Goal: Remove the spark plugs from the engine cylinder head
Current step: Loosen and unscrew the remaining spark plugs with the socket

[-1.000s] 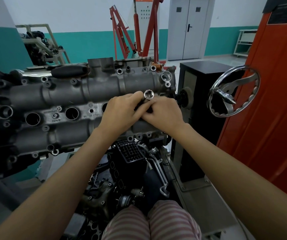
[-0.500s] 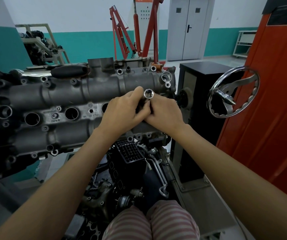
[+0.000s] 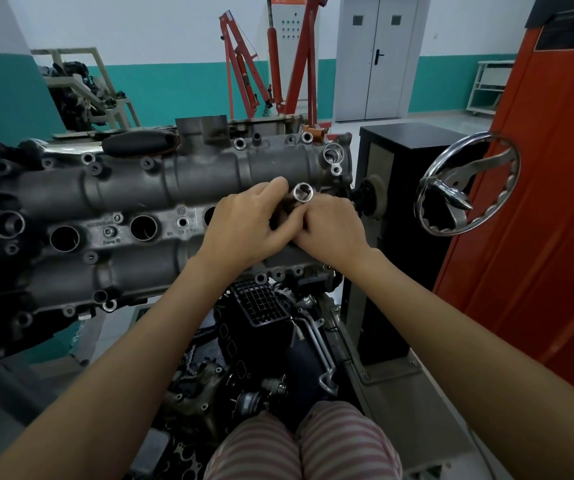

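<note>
two hands meet over the cylinder head [image 3: 161, 188], at the well toward 3 o'clock. left hand [image 3: 244, 226] and right hand [image 3: 330, 233] both curl round a socket tool [image 3: 302, 193], open end up, likely steadying it square over the well. spark plugs not visible; three open wells [image 3: 143, 227] run toward 9 o'clock. handwheel [image 3: 465, 188] stands apart at 3 o'clock.

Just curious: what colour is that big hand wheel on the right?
Shiny silver metal hand wheel, clearest in the head view.
</note>
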`<action>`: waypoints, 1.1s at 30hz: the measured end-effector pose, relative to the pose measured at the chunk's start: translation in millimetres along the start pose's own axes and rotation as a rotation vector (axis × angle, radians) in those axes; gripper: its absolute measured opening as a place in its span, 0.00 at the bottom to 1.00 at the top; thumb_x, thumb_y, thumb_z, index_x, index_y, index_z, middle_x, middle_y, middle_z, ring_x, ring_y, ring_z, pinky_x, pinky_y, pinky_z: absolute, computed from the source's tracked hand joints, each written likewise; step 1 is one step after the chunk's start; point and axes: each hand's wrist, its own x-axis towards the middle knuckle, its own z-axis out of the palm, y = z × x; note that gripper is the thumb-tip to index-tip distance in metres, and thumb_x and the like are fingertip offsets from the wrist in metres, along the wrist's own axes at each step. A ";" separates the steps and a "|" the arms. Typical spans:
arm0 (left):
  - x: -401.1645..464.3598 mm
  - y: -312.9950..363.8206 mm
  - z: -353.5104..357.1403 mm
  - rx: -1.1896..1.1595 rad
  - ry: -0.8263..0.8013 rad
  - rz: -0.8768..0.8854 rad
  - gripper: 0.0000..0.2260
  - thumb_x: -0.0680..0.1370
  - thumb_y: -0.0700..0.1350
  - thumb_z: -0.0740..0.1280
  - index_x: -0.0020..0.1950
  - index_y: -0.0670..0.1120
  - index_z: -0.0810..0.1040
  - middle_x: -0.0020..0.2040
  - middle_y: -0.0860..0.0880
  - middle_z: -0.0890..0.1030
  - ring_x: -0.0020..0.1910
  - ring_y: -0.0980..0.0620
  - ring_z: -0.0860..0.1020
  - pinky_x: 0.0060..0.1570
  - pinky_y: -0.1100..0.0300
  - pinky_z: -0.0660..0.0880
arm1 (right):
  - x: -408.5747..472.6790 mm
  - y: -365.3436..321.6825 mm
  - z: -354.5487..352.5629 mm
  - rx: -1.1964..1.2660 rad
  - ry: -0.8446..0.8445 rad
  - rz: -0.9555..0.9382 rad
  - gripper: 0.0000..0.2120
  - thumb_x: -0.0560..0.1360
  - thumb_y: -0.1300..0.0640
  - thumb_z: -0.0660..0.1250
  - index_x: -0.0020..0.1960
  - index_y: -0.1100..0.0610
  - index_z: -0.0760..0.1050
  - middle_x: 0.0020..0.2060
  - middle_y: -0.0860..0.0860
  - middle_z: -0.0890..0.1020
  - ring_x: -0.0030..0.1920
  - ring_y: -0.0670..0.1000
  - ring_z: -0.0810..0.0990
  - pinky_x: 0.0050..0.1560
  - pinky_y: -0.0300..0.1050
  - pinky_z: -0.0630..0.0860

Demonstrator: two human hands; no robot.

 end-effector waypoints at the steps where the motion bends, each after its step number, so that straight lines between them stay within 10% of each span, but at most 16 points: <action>1: 0.1 0.4 -0.5 -0.009 -0.003 -0.003 0.19 0.75 0.54 0.56 0.41 0.39 0.72 0.32 0.46 0.75 0.29 0.45 0.73 0.27 0.55 0.68 | 1.0 1.4 1.3 -0.031 -0.027 0.004 0.09 0.72 0.53 0.61 0.41 0.59 0.74 0.31 0.46 0.70 0.30 0.48 0.68 0.29 0.41 0.58; 33: -1.2 -0.8 1.7 0.038 0.040 0.015 0.21 0.76 0.55 0.56 0.39 0.38 0.75 0.32 0.45 0.77 0.28 0.44 0.75 0.26 0.55 0.69 | -0.1 2.1 2.9 0.012 0.041 -0.012 0.08 0.72 0.54 0.63 0.41 0.59 0.73 0.31 0.51 0.76 0.29 0.52 0.73 0.30 0.41 0.60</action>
